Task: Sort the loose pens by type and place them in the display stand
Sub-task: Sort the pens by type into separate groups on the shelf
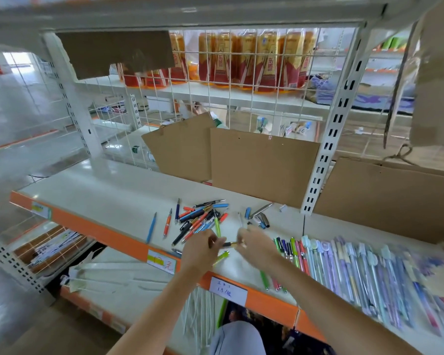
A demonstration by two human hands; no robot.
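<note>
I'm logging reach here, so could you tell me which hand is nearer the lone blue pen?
Left. The left hand is right of the blue pen; the right hand is farther right.

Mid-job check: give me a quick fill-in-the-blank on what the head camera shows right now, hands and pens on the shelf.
1. The left hand and right hand together hold one dark ____ between them.
2. The loose pile of pens lies on the shelf to the ____ of the sorted rows of pens.
3. The front edge of the shelf is coloured ____.
4. Behind the pile, sheets of ____ lean against the wire grid.

Missing words: pen; left; orange; cardboard
</note>
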